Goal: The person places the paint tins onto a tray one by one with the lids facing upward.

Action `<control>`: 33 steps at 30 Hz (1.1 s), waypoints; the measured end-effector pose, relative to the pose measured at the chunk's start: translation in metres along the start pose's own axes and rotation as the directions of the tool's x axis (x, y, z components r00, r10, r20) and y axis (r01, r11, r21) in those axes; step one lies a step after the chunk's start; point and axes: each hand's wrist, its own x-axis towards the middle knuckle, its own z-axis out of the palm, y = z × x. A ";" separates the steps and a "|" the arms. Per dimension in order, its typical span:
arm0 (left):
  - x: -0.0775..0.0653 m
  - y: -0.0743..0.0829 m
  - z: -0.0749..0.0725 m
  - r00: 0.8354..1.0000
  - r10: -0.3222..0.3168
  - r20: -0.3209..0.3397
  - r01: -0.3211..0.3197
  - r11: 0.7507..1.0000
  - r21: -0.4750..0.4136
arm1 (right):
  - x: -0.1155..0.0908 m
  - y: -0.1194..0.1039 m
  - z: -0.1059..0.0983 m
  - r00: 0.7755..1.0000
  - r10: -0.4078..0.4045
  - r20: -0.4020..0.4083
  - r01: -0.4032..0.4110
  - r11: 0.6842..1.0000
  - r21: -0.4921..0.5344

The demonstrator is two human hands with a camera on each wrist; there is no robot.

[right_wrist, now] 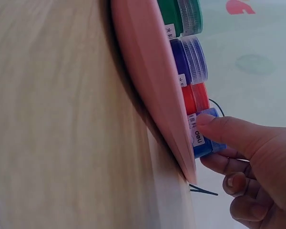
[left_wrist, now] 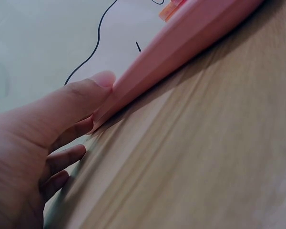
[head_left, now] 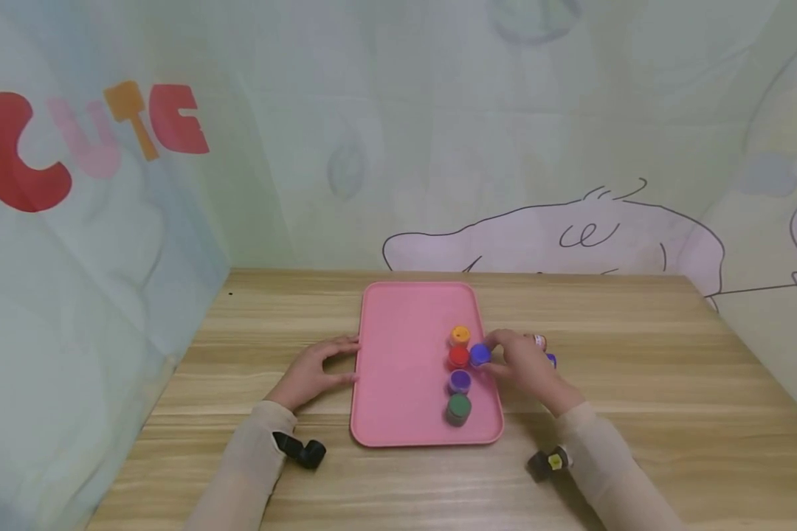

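A pink tray (head_left: pixel 405 354) lies on the wooden table. On its right side stand small paint jars: orange (head_left: pixel 460 335), red (head_left: pixel 459 358), purple (head_left: pixel 460 382) and green (head_left: pixel 458 409) in a column. My right hand (head_left: pixel 526 369) pinches a blue paint jar (head_left: pixel 480 355) between thumb and fingers, beside the red one. In the right wrist view the blue jar (right_wrist: pixel 200 138) is upright at the tray's rim, its label showing. My left hand (head_left: pixel 312 372) touches the tray's left edge with thumb and fingertips, the fingers relaxed.
Two more small items, one with a brown and white end (head_left: pixel 540 341) and one blue (head_left: pixel 551 360), lie partly hidden behind my right hand. Black wrist devices (head_left: pixel 300 450) sit at both sleeves. A printed cloth (head_left: pixel 305 147) hangs behind the table.
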 end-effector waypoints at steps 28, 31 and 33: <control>0.001 -0.002 0.001 1.000 0.013 0.000 -0.013 1.000 0.010 | 0.000 0.002 0.004 1.000 0.003 0.015 -0.003 1.000 0.022; 0.001 -0.002 0.002 1.000 0.010 -0.001 -0.010 1.000 0.009 | 0.001 0.002 0.004 1.000 0.003 0.009 -0.004 1.000 0.018; 0.002 -0.002 0.002 1.000 0.006 -0.001 -0.006 1.000 0.006 | 0.000 0.002 0.003 1.000 0.001 0.011 -0.002 1.000 0.018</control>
